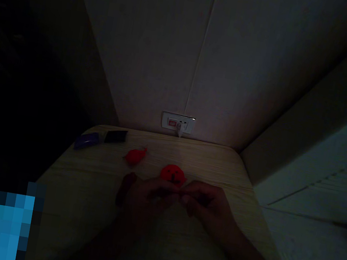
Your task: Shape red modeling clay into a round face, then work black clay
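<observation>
My left hand (153, 197) and my right hand (208, 202) meet over the table, fingertips pinched together. Between them may be a small dark reddish bit, too dim to make out. Just beyond the fingers lies a flat, round red piece (172, 174) with dark marks like a face, its near edge partly hidden by my hands. Farther left sits a red lump (134, 157) with a narrow, twisted-looking end. A dark, rounded thing (124, 188) shows beside my left hand, partly covered by it; its kind is unclear.
The wood-grain table (221, 160) has rounded far corners against the wall. At its back left lie a purple packet (87, 140) and a black packet (115, 136). A wall socket (178, 122) with something pale plugged in sits above the far edge. The light is very dim.
</observation>
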A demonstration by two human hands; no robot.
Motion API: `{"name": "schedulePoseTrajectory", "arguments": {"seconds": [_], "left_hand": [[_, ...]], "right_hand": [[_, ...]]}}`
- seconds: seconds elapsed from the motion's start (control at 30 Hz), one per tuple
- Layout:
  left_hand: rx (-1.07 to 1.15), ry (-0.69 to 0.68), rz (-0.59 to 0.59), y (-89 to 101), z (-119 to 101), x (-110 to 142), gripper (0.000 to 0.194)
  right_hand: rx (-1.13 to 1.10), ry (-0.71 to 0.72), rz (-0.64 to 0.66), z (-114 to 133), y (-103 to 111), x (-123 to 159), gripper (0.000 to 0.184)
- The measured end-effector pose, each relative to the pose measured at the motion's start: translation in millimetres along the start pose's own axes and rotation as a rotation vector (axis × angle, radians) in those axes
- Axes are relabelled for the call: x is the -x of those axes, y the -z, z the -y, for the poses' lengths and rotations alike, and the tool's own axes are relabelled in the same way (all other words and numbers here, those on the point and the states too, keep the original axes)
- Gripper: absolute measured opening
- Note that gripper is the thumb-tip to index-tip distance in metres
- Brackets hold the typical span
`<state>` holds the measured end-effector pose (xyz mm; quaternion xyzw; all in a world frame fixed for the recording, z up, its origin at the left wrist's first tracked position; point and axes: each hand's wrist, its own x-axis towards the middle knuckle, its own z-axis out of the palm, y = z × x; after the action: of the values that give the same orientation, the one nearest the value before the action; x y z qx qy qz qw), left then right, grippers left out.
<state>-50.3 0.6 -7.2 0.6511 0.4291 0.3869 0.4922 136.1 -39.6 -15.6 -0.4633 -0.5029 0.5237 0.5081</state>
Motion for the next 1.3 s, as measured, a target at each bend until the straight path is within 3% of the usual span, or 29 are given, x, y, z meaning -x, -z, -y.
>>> {"name": "schedulePoseTrajectory", "arguments": {"seconds": [0.37, 0.6, 0.77, 1.0, 1.3], "left_hand": [[-0.065, -0.012, 0.035, 1.0, -3.2, 2.9, 0.008], [-0.234, -0.153, -0.005, 3.4, 0.9, 2.6, 0.006], [-0.292, -0.141, -0.003, 4.7, 5.3, 2.8, 0.009], [-0.313, -0.139, -0.024, 5.9, 6.5, 2.4, 0.012], [-0.214, -0.153, -0.033, 3.3, 6.3, 2.6, 0.010]], "right_hand": [[0.088, -0.021, -0.024, 5.7, 1.1, -1.8, 0.035], [0.140, -0.026, 0.000, 4.3, 1.8, -1.0, 0.034], [0.136, -0.039, -0.026, 4.2, 2.3, -1.3, 0.036], [0.095, -0.041, 0.012, 5.4, 3.8, -1.3, 0.034], [0.109, -0.040, -0.035, 2.5, 2.2, -1.4, 0.030]]}}
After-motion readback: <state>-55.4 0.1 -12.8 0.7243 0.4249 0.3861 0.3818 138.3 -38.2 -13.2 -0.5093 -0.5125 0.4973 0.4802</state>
